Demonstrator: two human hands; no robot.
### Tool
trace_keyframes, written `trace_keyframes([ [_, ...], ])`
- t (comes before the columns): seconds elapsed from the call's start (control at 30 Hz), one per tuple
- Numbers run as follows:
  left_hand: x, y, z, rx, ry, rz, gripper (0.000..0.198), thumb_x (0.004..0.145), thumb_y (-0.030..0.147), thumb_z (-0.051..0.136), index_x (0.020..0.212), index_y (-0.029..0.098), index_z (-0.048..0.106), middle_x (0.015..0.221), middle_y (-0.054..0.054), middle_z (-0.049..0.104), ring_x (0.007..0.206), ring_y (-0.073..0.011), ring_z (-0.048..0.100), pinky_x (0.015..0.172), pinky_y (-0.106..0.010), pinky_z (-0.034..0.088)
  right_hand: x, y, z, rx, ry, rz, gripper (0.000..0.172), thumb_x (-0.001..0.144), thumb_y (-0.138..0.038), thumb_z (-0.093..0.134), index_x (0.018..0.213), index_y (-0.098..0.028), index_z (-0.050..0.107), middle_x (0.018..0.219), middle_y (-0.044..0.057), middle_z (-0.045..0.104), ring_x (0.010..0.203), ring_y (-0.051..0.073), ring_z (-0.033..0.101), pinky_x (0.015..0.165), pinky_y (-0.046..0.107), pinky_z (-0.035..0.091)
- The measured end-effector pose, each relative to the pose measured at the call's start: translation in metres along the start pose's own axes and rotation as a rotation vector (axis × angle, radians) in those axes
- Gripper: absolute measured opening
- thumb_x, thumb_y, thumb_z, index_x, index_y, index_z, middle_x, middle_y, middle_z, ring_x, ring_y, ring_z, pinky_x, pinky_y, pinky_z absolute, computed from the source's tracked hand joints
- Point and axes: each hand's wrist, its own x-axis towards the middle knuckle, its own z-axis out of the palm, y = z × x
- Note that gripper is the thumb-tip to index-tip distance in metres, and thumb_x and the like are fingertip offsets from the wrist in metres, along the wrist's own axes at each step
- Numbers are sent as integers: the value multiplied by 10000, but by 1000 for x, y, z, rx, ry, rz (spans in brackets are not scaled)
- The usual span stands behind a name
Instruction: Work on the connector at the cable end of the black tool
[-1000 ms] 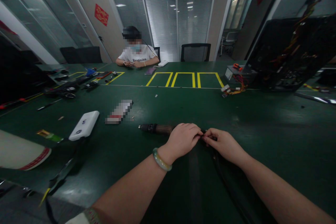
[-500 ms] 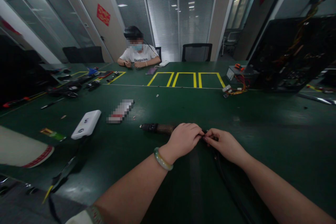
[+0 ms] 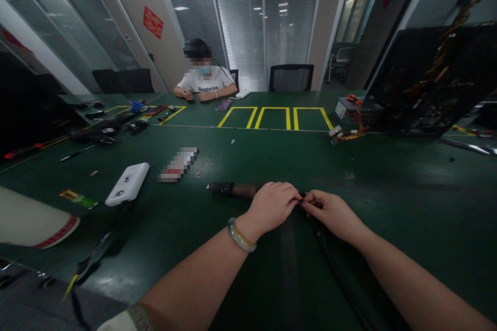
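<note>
Two grips: your left hand [image 3: 274,206] grasps the brown-and-black tool [image 3: 244,191], which juts out to its left; your right hand [image 3: 333,213], just beside, pinches the black cable [image 3: 331,262].

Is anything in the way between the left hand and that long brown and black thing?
No, nothing I can see. The left hand covers one end of the brown and black tool. The white device lies apart, off to the left, not between them.

The hands [image 3: 273,206] are close together, the left wrapped over a cylindrical tool [image 3: 244,191] on the table [image 3: 392,176].
</note>
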Motion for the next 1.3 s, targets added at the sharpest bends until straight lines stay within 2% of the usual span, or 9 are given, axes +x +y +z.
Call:
trace_keyframes([
  [0.67,0,-1,2,0,-6,5,148,902,171,560,1027,223,619,1075,-6,638,1013,-185,585,910,-357,437,-1,-3,-1,-33,-5,12,188,914,-384,539,865,-239,649,753,-37,677,689,142,624,614,246,406],
  [0.93,-1,0,-1,0,-2,5,121,934,244,544,1024,225,622,1072,-6,637,1008,-177,583,901,-342,433,-1,0,0,-21,-3,1,185,912,-375,540,861,-231,643,755,-32,677,697,145,628,621,251,408],
  [1.3,1,0,0,9,-23,0,105,952,237,516,978,223,616,1018,-4,633,957,-182,578,856,-338,424,0,-1,0,-14,-7,-6,173,903,-365,544,864,-227,639,750,-28,675,696,145,625,628,252,419],
])
